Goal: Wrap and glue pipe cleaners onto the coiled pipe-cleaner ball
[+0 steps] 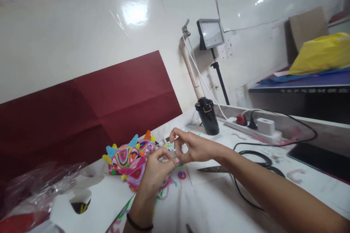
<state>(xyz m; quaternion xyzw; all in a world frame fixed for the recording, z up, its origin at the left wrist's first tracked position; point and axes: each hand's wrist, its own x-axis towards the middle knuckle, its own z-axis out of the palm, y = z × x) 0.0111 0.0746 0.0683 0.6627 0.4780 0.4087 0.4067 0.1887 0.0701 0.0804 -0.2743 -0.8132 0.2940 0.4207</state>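
Note:
My left hand (158, 169) and my right hand (191, 146) meet over the white table. The fingers of both are pinched, with the tips almost touching. Between them is something small and pale that I cannot make out. Just left of the hands lie colourful fuzzy figures with blue and orange horns: one pink-and-white figure (124, 157), another behind it (147, 145) and a pink one (135, 174) partly hidden by my left hand. A small purple and red coil (181, 174) rests below the fingertips. Black-handled scissors (214, 169) lie beneath my right forearm.
A black lidded cup (209, 118) stands behind the hands. To its right are a power strip (254, 130) with plugs, loose black cable and a dark phone (321, 160). A white cut-out board (98, 200) and transparent plastic wrap (35, 189) lie at left. Behind stands a lamp (211, 33).

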